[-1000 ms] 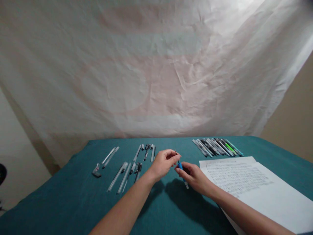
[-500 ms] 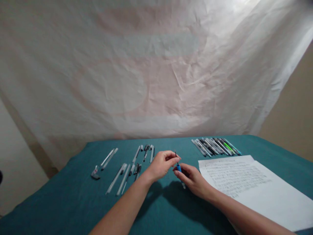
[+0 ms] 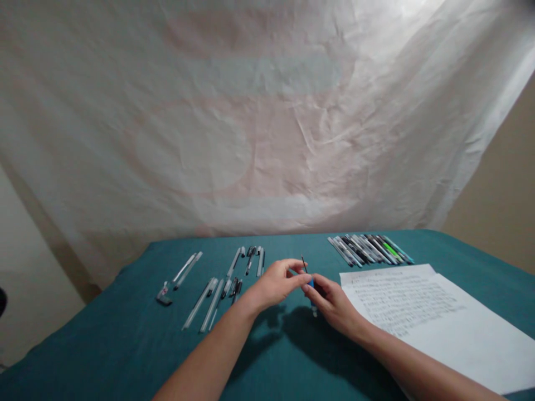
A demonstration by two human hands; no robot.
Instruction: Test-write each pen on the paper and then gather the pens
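Observation:
Over the middle of the table, both hands meet at a pen with a blue grip [image 3: 311, 283], held nearly upright. A thin dark rod that looks like an ink refill [image 3: 304, 262] sticks up out of its top. My right hand [image 3: 332, 303] is closed round the blue part, and a clear end shows below the fingers. My left hand [image 3: 278, 285] reaches in from the left. Its thumb and forefinger are closed about the base of the dark rod, at the top of the blue grip. The fingers partly hide the pen.
Left of the hands lie several clear pen barrels [image 3: 212, 305], with caps and dark parts beside them. A small crumpled dark piece [image 3: 164, 294] lies further left. A row of pens [image 3: 370, 249] sits at the back right. Handwritten sheets [image 3: 451, 328] cover the right side of the green cloth [image 3: 125, 345].
The left thumb and fingers have slid down the dark rod to the blue grip, so more of the rod shows above. Both hands have shifted slightly right with the pen.

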